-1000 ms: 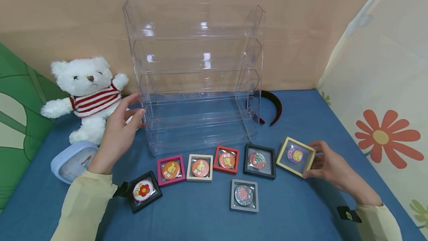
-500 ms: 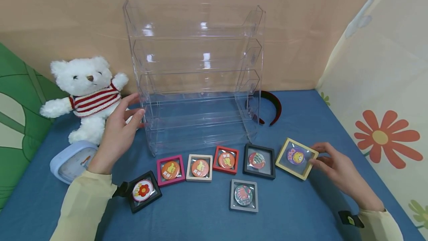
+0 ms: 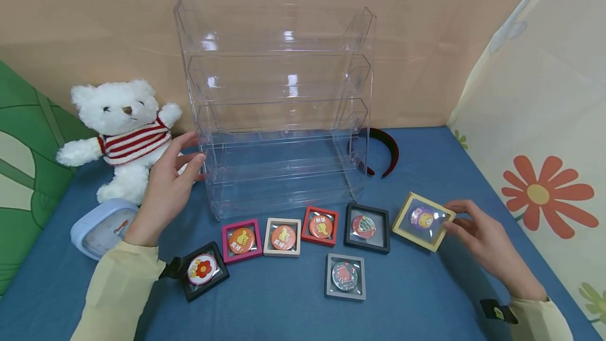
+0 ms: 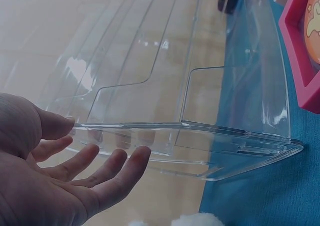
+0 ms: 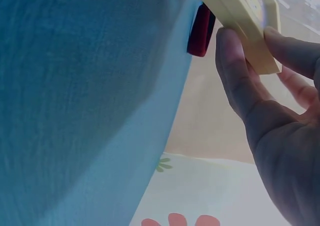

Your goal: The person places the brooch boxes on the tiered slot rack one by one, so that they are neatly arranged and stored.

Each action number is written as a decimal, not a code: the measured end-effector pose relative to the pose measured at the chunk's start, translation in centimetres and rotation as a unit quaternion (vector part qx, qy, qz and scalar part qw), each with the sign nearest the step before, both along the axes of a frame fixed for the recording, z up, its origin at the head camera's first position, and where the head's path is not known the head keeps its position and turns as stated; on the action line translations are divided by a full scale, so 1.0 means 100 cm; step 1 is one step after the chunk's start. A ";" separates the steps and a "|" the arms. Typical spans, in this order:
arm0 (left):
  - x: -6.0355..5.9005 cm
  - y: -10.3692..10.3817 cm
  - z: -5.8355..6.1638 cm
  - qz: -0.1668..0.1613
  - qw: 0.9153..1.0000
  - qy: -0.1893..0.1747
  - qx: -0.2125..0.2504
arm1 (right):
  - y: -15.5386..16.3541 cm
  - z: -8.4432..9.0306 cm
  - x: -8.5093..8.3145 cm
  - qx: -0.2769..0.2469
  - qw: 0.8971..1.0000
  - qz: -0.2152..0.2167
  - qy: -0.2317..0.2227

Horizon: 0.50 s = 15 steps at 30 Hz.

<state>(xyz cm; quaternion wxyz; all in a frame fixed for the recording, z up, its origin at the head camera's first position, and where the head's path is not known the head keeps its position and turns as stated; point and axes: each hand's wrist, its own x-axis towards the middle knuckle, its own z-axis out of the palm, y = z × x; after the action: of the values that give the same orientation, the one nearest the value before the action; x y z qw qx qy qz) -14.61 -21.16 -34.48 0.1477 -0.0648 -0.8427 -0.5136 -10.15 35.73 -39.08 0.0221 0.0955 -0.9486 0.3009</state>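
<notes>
In the head view my right hand (image 3: 487, 246) pinches a pale yellow square display frame (image 3: 407, 234) by its right corner, thumb on the front and fingers behind. A purple round badge with a yellow face sits inside it. The right wrist view shows the same frame (image 5: 245, 30) raised and tilted between thumb and fingers. My left hand (image 3: 165, 188) is at the left side of a clear tiered acrylic rack (image 3: 284, 162). In the left wrist view its thumb tip meets the rack's edge (image 4: 165, 126), and the other fingers spread loosely along the side panel.
Before the rack lie badge frames: black (image 3: 205, 290), magenta (image 3: 242, 258), cream (image 3: 282, 253), red (image 3: 320, 240), larger black (image 3: 367, 247) and grey (image 3: 345, 294). A white teddy bear (image 3: 130, 146) and a blue clock (image 3: 85, 230) stand left. A dark red headband (image 3: 393, 151) lies behind right.
The pale yellow frame has shifted slightly right and tilted more in my right hand, whose thumb has moved up onto its right corner. My left hand and the rack stay where they were.
</notes>
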 end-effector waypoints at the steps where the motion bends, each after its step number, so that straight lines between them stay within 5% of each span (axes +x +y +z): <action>1: 0.000 0.000 0.000 0.000 1.000 0.000 0.000 | 0.000 0.001 0.000 -0.002 1.000 -0.001 0.001; 15: 0.001 0.001 0.002 -0.002 1.000 0.000 -0.004 | -0.013 0.016 0.001 -0.013 0.998 -0.003 0.054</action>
<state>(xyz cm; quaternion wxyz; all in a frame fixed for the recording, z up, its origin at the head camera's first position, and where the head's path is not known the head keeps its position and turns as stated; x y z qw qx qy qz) -14.52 -21.11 -34.32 0.1468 -0.0670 -0.8445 -0.5106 -10.09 34.45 -37.49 0.0753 0.1080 -0.9424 0.3074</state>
